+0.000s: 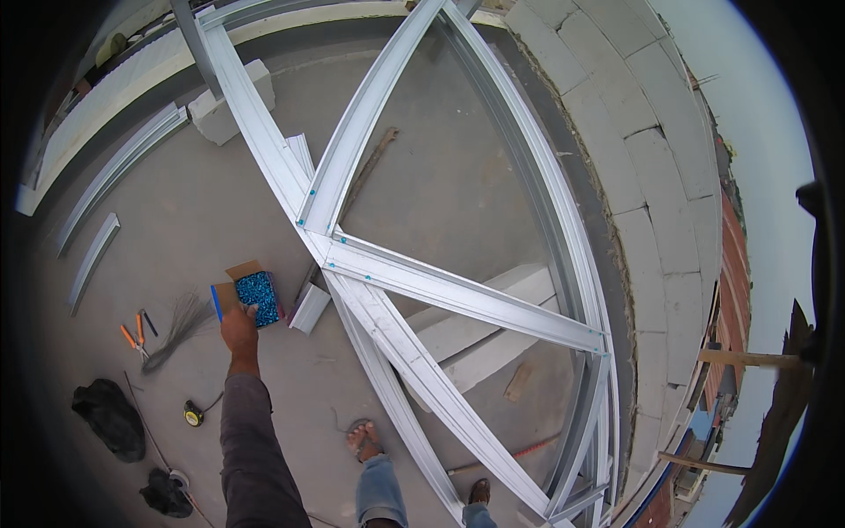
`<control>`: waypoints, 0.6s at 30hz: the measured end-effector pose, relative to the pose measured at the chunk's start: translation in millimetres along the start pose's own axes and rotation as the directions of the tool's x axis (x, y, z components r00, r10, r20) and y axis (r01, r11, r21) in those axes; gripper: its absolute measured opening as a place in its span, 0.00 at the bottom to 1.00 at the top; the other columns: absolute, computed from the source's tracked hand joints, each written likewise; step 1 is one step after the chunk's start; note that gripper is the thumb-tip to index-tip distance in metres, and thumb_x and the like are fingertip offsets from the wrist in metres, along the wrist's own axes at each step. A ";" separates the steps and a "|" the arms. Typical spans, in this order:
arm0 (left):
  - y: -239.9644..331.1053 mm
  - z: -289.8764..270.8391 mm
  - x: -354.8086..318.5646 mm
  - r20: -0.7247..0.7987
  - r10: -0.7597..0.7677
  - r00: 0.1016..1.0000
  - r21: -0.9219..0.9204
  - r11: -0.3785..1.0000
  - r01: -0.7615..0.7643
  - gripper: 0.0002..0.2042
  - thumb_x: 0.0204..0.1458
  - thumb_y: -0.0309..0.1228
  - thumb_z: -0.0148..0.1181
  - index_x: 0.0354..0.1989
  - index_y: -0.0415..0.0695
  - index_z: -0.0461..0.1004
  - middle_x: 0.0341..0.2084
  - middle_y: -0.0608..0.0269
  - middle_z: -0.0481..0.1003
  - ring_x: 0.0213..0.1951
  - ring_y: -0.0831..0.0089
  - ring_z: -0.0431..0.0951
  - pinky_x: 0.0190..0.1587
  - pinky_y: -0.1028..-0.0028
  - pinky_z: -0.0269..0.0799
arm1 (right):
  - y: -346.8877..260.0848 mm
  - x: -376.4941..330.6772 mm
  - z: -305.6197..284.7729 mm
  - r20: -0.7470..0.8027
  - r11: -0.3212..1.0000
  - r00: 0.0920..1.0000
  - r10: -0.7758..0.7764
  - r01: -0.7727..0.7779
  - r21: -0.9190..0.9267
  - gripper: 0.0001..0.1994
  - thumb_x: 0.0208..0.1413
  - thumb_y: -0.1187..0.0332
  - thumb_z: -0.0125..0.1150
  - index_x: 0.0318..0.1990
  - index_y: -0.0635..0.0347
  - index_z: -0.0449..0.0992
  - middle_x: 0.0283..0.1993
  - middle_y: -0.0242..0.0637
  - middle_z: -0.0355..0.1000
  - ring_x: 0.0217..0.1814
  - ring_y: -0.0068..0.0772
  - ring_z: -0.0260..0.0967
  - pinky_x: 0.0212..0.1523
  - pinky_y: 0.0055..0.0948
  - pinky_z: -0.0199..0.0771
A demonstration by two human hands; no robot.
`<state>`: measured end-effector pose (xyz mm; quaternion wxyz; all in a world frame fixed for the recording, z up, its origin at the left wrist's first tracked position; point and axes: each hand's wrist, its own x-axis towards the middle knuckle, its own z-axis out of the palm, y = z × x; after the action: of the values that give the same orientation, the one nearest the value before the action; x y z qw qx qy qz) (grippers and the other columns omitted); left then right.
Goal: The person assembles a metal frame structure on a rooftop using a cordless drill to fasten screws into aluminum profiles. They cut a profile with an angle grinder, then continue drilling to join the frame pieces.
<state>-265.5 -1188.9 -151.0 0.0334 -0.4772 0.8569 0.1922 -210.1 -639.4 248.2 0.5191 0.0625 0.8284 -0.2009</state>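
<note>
The left hand [238, 330] reaches down to a small open box of blue screws [257, 295], fingers curled at its edge; whether they pinch anything I cannot tell. The right hand is out of sight. Just right of the box, the metal stud frame [422, 290] already looks screwed at several joints, likely with more left. Pliers [134, 339] and a tape measure [193, 414] lie left of the box on open concrete floor [176, 220]; beyond the frame stands a block parapet [656, 176]

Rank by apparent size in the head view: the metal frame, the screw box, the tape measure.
1. Metal frame, by far the largest.
2. Screw box, held in the left hand, nearer the camera.
3. Tape measure, smallest.
</note>
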 end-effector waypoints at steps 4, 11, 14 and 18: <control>16.5 -39.2 -72.0 0.156 -0.064 0.986 -0.592 0.793 0.145 0.11 0.54 0.31 0.72 0.31 0.36 0.77 0.24 0.58 0.81 0.27 0.71 0.81 0.33 0.67 0.78 | -10.2 -52.6 -24.5 -0.029 0.996 0.996 -0.083 0.084 0.020 0.29 0.50 0.54 0.74 0.58 0.55 0.77 0.48 0.49 0.82 0.50 0.54 0.81 0.50 0.46 0.79; 91.0 -197.1 -342.3 0.870 0.240 0.430 -0.484 0.258 0.836 0.10 0.62 0.30 0.67 0.47 0.40 0.77 0.36 0.64 0.80 0.35 0.75 0.81 0.36 0.78 0.75 | 7.0 -189.2 -66.8 -0.100 0.962 0.962 -0.252 0.261 0.085 0.30 0.49 0.54 0.75 0.59 0.56 0.76 0.48 0.50 0.82 0.51 0.54 0.81 0.51 0.45 0.78; 145.4 -263.6 -429.5 0.858 0.379 0.346 -0.430 0.163 0.888 0.06 0.65 0.33 0.65 0.45 0.46 0.78 0.33 0.68 0.79 0.34 0.77 0.80 0.35 0.77 0.76 | 35.0 -241.3 -71.9 -0.124 0.917 0.926 -0.357 0.373 0.140 0.30 0.49 0.54 0.75 0.59 0.56 0.76 0.49 0.50 0.82 0.51 0.54 0.81 0.51 0.45 0.78; 223.2 -343.4 -473.0 0.787 0.562 0.254 -0.417 0.180 0.891 0.07 0.65 0.39 0.65 0.43 0.50 0.77 0.31 0.72 0.78 0.34 0.78 0.80 0.34 0.76 0.78 | 55.3 -277.1 -70.8 -0.267 0.648 0.683 -0.680 0.730 0.219 0.31 0.54 0.59 0.69 0.66 0.55 0.72 0.56 0.46 0.79 0.56 0.43 0.79 0.57 0.37 0.75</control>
<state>-151.0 -827.1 346.4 0.2570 -0.2862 0.2063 0.8997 -126.4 -531.7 505.5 0.3148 -0.1694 0.7838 -0.5078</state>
